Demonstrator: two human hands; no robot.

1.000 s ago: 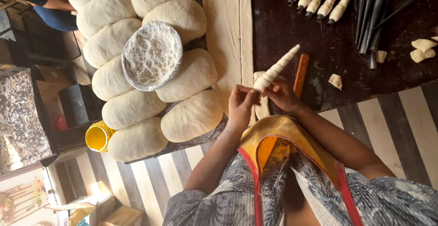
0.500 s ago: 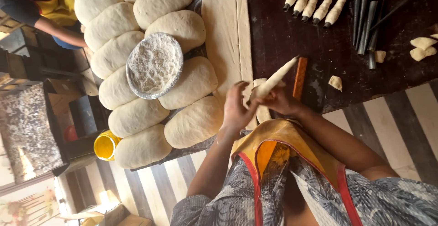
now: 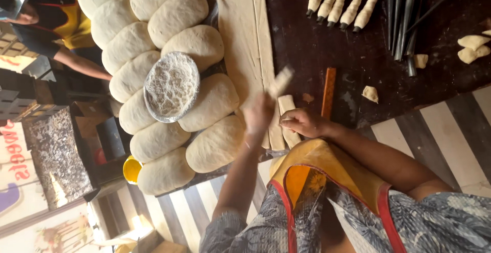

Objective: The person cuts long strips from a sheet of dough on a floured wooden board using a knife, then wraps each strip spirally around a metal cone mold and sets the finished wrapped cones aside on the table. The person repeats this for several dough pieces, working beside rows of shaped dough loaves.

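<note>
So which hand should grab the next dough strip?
Probably the right hand: it rests on the dough strip. The left hand is raised, blurred, and busy holding the dough-wrapped cone.

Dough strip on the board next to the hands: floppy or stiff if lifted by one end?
Probably floppy: the dough strip lies thin, long and flat on the dark table, so it would likely sag and stretch. Likely a bit tacky rather than slippery, going by the bowl of flour kept close. The left hand is motion-blurred; the right hand is beside it.
</note>
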